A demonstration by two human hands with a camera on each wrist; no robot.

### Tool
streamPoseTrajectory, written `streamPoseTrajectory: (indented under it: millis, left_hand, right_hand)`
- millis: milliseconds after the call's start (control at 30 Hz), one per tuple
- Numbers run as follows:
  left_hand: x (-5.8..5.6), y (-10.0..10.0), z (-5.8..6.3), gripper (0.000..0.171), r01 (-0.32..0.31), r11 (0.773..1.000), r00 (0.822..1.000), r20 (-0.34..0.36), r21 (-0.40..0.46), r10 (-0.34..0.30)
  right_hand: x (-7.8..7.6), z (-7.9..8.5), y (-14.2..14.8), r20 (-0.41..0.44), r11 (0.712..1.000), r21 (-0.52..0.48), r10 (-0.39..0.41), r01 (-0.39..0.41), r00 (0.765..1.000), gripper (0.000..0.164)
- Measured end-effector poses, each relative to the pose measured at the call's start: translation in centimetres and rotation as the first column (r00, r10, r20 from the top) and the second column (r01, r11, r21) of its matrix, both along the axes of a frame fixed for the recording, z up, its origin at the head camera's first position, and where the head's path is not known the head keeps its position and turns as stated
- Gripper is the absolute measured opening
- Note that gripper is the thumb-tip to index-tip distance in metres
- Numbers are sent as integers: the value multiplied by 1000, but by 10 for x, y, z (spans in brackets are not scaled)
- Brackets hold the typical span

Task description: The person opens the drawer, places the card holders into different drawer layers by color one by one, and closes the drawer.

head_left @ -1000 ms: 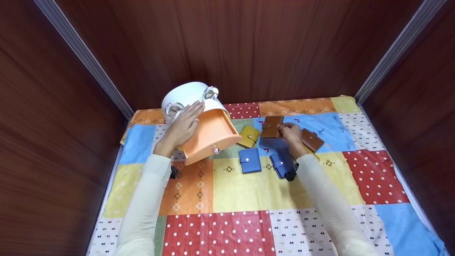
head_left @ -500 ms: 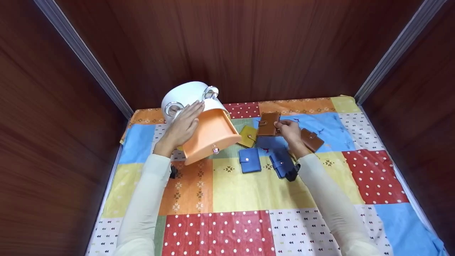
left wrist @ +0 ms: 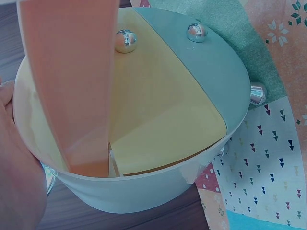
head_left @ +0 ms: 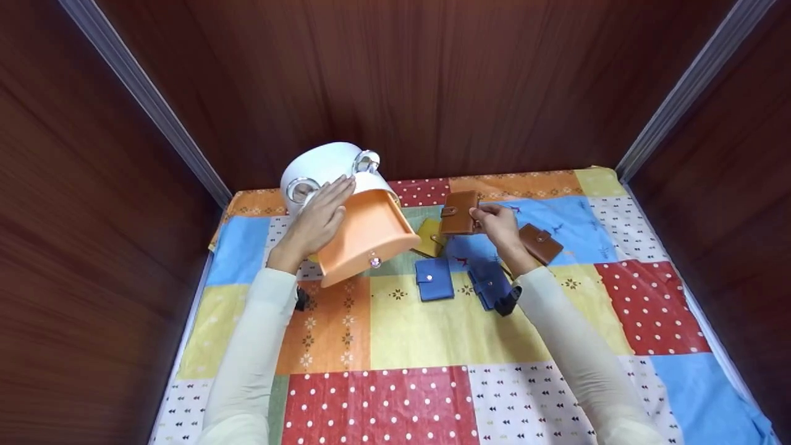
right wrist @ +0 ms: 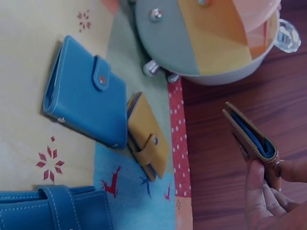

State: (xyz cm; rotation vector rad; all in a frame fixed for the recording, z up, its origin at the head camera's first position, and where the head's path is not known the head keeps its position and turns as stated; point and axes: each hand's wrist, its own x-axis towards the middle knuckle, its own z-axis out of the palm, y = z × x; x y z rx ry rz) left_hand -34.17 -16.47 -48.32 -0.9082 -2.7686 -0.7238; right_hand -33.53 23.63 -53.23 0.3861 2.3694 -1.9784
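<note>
My left hand (head_left: pixel 312 228) rests with straight fingers on the rim of a white round drawer organizer (head_left: pixel 327 154), whose peach drawer (head_left: pixel 368 225) is pulled out. The left wrist view shows a yellow drawer front (left wrist: pixel 163 105) and a green one (left wrist: pixel 201 62), both closed. With thumb and fingers, my right hand (head_left: pixel 502 230) pinches a brown snap wallet (head_left: pixel 458 212) by its right edge, held up over the cloth. In the right wrist view this wallet (right wrist: pixel 254 136) appears edge-on, with blue inside. Beneath and left of it lies a mustard wallet (head_left: pixel 428 240).
A blue wallet (head_left: pixel 434 279) lies in front of the mustard one. Another blue wallet (head_left: pixel 487 281) is partly under my right wrist, and a second brown wallet (head_left: pixel 541 243) lies to the right. Patchwork cloth (head_left: pixel 426 334) covers the table; a dark wood panel (head_left: pixel 432 86) stands behind.
My right hand has carried the brown wallet left and slightly up, toward the organizer. The left hand and the peach drawer have stayed in place.
</note>
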Motion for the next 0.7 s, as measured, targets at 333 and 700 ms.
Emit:
streamPoseTrajectory:
  millis: [333,700]
  left_hand:
    - [2,-2,1,55,10,1000,1000,18,18,-10]
    - [2,-1,2,55,8,1000,1000,30,10,-9]
  right_hand:
    - [3,16,-9,-11,999,28,29,-29,1000,44]
    - [8,33,-24,-58,997,16,83,-82,995,42]
